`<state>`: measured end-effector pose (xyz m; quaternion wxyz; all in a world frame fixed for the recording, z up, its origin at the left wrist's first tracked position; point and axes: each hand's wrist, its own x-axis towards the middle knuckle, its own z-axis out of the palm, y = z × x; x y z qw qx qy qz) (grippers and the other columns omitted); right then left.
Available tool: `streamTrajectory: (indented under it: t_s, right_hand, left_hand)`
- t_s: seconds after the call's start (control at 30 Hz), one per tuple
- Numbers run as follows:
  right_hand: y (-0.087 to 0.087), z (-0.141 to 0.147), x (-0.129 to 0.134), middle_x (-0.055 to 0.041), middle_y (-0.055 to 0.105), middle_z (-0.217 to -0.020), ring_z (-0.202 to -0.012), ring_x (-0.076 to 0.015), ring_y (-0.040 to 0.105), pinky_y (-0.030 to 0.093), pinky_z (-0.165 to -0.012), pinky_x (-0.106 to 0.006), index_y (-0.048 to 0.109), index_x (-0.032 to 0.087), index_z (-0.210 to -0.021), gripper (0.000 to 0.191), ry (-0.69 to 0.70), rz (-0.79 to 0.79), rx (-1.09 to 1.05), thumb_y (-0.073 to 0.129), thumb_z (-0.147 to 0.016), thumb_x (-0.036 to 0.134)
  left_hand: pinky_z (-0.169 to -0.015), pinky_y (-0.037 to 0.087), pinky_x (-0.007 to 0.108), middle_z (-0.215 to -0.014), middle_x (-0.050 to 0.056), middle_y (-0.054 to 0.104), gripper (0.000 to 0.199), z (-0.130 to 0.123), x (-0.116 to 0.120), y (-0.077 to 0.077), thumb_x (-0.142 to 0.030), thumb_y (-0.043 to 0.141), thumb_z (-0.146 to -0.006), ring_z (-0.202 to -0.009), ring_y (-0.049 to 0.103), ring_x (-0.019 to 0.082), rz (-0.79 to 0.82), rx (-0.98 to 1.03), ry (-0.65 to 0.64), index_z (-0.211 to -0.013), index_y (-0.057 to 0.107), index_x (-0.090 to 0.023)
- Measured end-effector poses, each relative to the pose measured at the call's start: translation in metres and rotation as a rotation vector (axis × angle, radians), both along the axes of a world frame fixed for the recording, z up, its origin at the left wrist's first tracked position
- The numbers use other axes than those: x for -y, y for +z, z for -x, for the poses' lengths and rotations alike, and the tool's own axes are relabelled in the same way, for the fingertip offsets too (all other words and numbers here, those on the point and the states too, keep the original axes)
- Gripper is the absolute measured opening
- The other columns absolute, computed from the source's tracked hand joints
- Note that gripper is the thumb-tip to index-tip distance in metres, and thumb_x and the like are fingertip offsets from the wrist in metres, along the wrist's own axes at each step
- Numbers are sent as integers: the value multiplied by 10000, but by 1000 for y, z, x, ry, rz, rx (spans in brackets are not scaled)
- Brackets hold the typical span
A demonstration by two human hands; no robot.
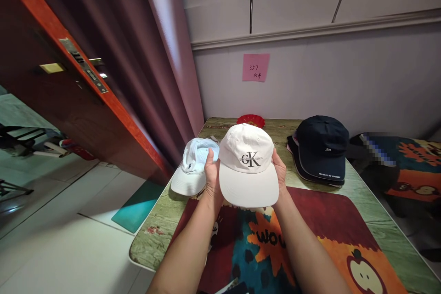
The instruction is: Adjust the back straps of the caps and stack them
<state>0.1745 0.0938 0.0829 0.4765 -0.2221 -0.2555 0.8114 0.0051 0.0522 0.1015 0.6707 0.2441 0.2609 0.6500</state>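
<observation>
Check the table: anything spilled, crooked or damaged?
I see no spill or damage. The pale blue cap beside the held white cap looks odd: its crown seems sunken, unlike the rounded navy cap.

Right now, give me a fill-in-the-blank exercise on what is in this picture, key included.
1. The held cap, between the left hand and right hand, is coloured ____.
2. In the picture, the dark cap lies to the ____ of the held cap.
3. The pink note bears the number ____.

Missing words: white; right; 357.
</observation>
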Motion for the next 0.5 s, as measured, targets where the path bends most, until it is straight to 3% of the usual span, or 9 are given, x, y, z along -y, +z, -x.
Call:
streamTrajectory:
  t_s: [0.2, 0.37, 0.5]
  right_hand:
    - [2, -10, -6, -83, 736, -1244, -1317, -329, 570, 330, -1175, -569, 675, 234, -1256, 527, 21, 118, -254, 518, -911, 599]
    - [-4, -11, -11, -90, 757, -1190, -1287, -342, 595, 365, -1144, -586, 707, 221, -1185, 485, -13, 210, -265, 584, -869, 567]
    - [-6, -12, -14, -119, 763, -1156, -1280, -374, 594, 404, -1096, -616, 726, 191, -1062, 531, -21, 283, -245, 585, -830, 647]
  left_hand:
    - [-1167, 372, 518, -1287, 148, 702, 563, -8, -6, 3, -454, 500, -955, -1305, 582, 336, 50, 63, -169, -1408, 549, -122]
    - [-1138, 428, 522, -1218, 140, 734, 529, -9, -13, 0, -451, 473, -973, -1230, 643, 323, 125, -2, -69, -1359, 594, -111]
    - [-1080, 501, 496, -1159, 142, 752, 566, -7, -15, -2, -531, 455, -969, -1171, 676, 320, 189, -76, 2, -1294, 644, -107]
